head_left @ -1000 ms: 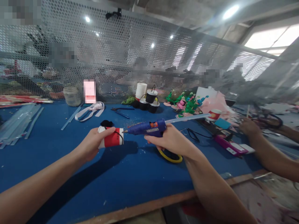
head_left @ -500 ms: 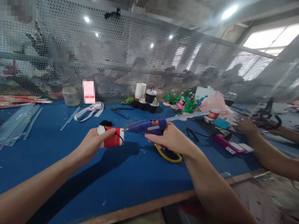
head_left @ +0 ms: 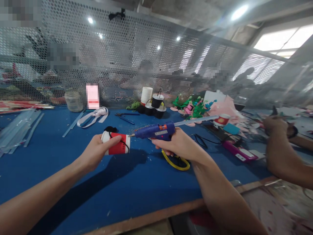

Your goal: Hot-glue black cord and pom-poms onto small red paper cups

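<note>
— While the left hand (head_left: 97, 150) stays wrapped around the red-and-white cup (head_left: 116, 146), held on its side above the middle of the blue table (head_left: 73, 176), what has changed?

— Little. The right hand (head_left: 179, 146) keeps its fist closed on the blue glue gun (head_left: 156, 131), nozzle just beside the cup's open end; the gun has edged slightly up. The yellow-handled scissors (head_left: 174, 161) lie under that hand as before.

— Elsewhere?

— At the right edge, a co-worker's hand (head_left: 275, 125) has drawn back and lifted a dark tool; its grip cannot be made out.
</note>
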`<action>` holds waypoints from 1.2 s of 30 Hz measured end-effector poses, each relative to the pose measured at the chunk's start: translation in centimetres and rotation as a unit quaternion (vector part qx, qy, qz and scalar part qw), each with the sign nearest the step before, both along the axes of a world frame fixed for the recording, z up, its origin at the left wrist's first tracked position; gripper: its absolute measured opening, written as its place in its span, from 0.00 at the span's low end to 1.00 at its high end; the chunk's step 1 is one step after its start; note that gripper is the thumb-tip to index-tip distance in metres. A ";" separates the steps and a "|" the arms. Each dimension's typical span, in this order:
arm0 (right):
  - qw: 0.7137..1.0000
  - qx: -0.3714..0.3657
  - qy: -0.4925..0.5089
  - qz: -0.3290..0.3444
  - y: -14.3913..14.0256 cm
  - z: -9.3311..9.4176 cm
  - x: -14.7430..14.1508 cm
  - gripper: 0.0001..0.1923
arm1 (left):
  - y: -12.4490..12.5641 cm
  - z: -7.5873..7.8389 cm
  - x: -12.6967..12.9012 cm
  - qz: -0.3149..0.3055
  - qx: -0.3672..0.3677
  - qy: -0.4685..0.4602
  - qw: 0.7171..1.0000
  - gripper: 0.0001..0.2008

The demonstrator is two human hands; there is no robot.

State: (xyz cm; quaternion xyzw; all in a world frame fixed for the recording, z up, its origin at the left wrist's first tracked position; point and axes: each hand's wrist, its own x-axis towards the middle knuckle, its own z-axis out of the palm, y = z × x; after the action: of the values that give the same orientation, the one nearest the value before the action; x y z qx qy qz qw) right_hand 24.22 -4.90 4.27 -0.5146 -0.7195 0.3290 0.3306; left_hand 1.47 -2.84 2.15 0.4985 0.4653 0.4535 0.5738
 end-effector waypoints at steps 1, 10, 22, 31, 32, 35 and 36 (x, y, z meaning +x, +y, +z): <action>1.000 -0.001 0.000 0.001 0.0 0.0 0.0 0.13 | 0.0 0.0 0.0 0.002 0.003 0.006 1.000 0.08; 1.000 -0.020 -0.004 0.014 -0.4 0.6 0.0 0.12 | 0.2 -0.8 -0.5 -0.001 0.051 0.051 0.997 0.11; 1.000 -0.009 0.004 -0.004 -0.2 0.4 0.2 0.13 | -0.3 -0.1 -0.2 -0.030 0.069 0.044 0.996 0.07; 0.999 -0.037 0.024 0.013 -0.5 0.8 0.2 0.11 | -0.2 -0.3 -0.1 -0.011 0.017 -0.011 1.000 0.06; 0.999 -0.035 0.037 0.013 -0.4 0.6 0.1 0.11 | -0.2 -0.1 0.0 -0.010 0.007 -0.021 1.000 0.05; 0.997 -0.035 0.066 0.017 0.0 -0.1 0.1 0.12 | -0.3 0.2 0.1 -0.003 -0.021 -0.046 0.999 0.05; 0.997 -0.037 0.072 0.020 0.1 -0.3 0.1 0.13 | -0.3 0.3 0.1 -0.001 -0.030 -0.053 0.998 0.06</action>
State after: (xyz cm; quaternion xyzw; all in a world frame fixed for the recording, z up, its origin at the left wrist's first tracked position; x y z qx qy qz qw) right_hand 24.28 -4.77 3.97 -0.4873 -0.6913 0.3982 0.3553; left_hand 1.61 -3.14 2.44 0.4571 0.4468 0.4645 0.6129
